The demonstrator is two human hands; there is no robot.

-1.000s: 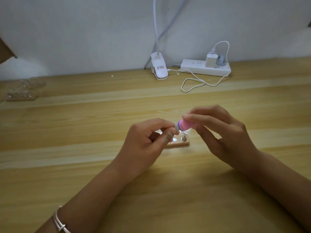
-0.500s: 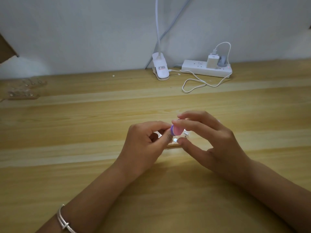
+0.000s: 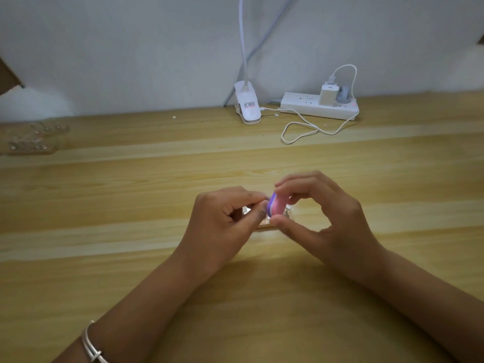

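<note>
Your right hand (image 3: 327, 221) is pinching the pink tool (image 3: 277, 208), lying left-right, purple end pointing left; your left hand (image 3: 222, 218) is pinching that end.

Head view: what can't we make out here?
All head view.
- Pink tool tip: hidden inside the left hand pinch; right hand grips its body.
- Small block underneath: mostly covered by both hands.
- Clear pieces, far left: blurred.
- Lamp head: cut off by top edge.

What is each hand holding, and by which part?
The right hand pinches the pink-purple knob by its rounded sides; the left hand pinches at its purple end.
</note>
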